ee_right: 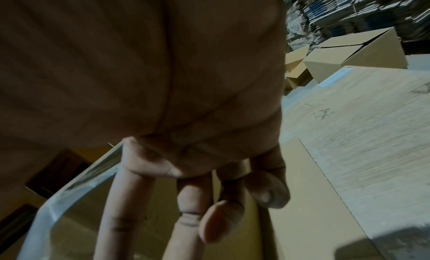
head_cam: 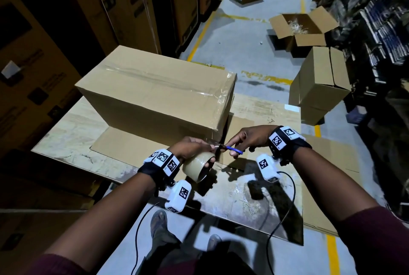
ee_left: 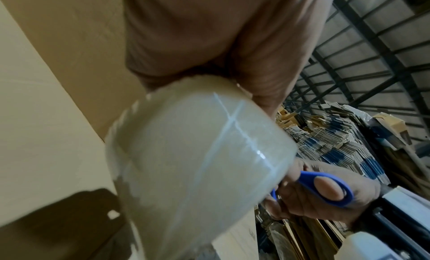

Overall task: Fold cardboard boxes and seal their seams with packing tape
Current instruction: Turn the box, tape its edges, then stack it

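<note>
Currently the box [head_cam: 155, 88] on the bench [head_cam: 66, 128] is folded, its top seam taped. Left grip [head_cam: 190, 148] clamps the roll [head_cam: 199, 167]; right grip [head_cam: 250, 137] clamps scissors [head_cam: 233, 150] (cutting the tape looks pending).

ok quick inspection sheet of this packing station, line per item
surface: worn table with flat cardboard sheet on it
job's things: closed box, top seam taped; tape roll; blue-handled scissors
clutter: nothing seen
grippers: left hand holds the tape roll; right hand grips the scissors at the tape strip
cables: black wrist-camera cables hang below table edge
surroundings: open box and stacked boxes on floor
</note>
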Demonstrator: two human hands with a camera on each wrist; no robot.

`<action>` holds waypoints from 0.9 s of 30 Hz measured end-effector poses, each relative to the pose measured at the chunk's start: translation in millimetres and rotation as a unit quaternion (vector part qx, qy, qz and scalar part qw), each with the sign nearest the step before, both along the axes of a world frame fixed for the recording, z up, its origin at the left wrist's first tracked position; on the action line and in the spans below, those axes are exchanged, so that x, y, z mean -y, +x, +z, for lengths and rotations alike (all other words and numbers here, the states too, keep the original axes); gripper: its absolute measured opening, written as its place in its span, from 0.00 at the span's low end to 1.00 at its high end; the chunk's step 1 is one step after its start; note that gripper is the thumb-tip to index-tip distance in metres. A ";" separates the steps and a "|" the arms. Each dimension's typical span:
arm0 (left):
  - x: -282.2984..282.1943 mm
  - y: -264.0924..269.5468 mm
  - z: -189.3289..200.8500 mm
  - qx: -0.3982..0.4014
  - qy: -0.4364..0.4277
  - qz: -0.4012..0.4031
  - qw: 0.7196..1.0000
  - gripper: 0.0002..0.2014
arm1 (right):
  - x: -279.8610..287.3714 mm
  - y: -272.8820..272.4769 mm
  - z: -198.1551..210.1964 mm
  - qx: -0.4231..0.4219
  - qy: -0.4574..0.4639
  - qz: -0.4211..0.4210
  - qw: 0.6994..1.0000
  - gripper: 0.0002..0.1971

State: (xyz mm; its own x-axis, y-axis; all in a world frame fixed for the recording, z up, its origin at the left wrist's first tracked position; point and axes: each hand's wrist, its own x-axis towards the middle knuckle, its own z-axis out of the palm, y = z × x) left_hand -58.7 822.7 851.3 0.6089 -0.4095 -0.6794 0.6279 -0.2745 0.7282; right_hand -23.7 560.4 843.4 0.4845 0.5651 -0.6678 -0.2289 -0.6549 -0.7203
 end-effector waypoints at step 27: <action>137.6 -38.5 -92.9 0.012 0.012 -0.078 0.997 0.07 | 72.0 -126.1 -121.0 0.162 -0.102 -0.502 0.844 0.05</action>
